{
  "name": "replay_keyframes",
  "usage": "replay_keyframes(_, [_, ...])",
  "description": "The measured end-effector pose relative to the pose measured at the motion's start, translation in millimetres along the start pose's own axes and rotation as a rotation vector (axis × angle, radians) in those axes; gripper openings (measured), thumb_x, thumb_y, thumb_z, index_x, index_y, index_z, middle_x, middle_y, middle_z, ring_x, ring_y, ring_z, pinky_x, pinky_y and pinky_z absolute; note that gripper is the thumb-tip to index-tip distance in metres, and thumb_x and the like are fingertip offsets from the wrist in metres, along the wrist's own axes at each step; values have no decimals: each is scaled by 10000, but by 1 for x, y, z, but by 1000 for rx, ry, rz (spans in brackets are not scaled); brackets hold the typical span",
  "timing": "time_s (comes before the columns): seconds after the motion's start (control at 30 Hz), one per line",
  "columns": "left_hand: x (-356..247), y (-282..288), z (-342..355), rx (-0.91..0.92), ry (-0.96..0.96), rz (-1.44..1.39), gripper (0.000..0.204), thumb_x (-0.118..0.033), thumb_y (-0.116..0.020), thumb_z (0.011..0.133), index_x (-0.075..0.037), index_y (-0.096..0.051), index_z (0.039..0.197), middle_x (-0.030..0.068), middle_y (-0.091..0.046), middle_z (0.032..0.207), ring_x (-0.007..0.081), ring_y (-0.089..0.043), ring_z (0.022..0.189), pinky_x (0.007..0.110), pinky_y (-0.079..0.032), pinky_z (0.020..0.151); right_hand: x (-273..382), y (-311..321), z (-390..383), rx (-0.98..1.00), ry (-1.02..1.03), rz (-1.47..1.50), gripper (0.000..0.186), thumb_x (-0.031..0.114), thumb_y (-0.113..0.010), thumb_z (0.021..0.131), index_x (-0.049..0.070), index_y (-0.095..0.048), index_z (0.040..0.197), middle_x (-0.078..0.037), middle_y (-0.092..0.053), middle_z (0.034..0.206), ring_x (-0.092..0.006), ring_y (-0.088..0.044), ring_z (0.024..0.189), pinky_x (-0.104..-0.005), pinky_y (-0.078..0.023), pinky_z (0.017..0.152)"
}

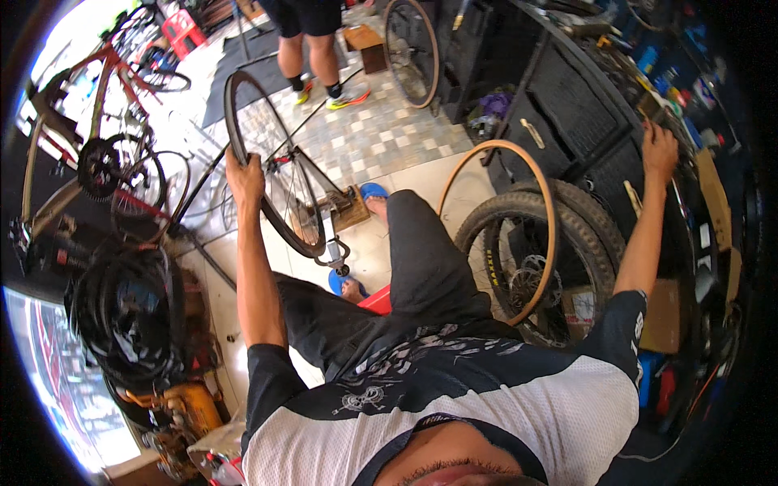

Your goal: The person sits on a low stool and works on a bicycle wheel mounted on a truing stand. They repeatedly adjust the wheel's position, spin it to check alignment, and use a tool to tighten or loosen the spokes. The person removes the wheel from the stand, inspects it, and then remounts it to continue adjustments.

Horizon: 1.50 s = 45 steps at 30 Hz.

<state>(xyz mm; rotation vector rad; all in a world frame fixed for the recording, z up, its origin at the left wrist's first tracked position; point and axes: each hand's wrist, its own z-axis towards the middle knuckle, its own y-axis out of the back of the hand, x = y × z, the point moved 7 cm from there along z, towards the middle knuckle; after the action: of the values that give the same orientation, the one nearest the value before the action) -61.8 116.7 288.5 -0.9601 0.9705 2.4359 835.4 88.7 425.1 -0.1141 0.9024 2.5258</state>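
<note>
My left hand is closed round the rim of a bicycle wheel with a dark rim and thin spokes. The wheel stands upright in a metal stand in front of my left knee. Out to the far right, my right hand reaches over the edge of a cluttered workbench. Its fingers look stretched out beside small items there, and no held thing can be made out.
A tan tyre leans against knobby-tyred wheels by my right leg. Black cabinets line the right side. Bicycle frames and coiled black tyres crowd the left. Another person's legs stand beyond the wheel.
</note>
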Motion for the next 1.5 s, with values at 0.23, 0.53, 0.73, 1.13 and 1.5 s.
replay_keyframes(0.23, [48,75,31,219,150,-111,294,-141,-726,881,-23,-605,1122,13,-581,694,113,-535,537,286,-426,482,0,-7,2,259,-82,-163,595,589,-412,1023,147,-678,1320,-159,-613,1338,-379,-570,1215,-531,-477,1013])
replay_keyframes(0.53, [84,154,26,324,201,-166,377,-145,-725,925,-43,-596,1263,-5,-681,830,63,-524,582,230,-396,513,-12,-14,9,227,-104,-414,850,816,-370,918,239,-437,1539,-149,-519,1469,-368,-495,1340,-576,-438,1059])
replay_keyframes(0.73, [96,174,33,319,198,-77,321,-119,-719,920,-26,-614,1209,-3,-675,798,52,-499,570,227,-381,501,-13,-37,10,179,-134,-437,888,855,-370,884,252,-453,1530,-143,-508,1486,-382,-477,1356,-607,-379,1095])
replay_keyframes(1.13, [106,163,18,247,272,-198,328,-67,-701,920,-58,-581,1225,14,-662,840,66,-509,559,236,-401,485,-14,-50,15,107,-198,-355,923,883,-379,856,235,-500,1502,-158,-545,1454,-391,-518,1317,-603,-387,1081])
replay_keyframes(1.5, [93,178,15,196,246,-158,329,-93,-719,905,-33,-616,1212,-22,-593,731,68,-495,540,245,-390,471,148,0,33,-101,101,229,631,588,-590,968,85,-632,1347,-169,-630,1344,-358,-582,1242,-477,-438,1055])
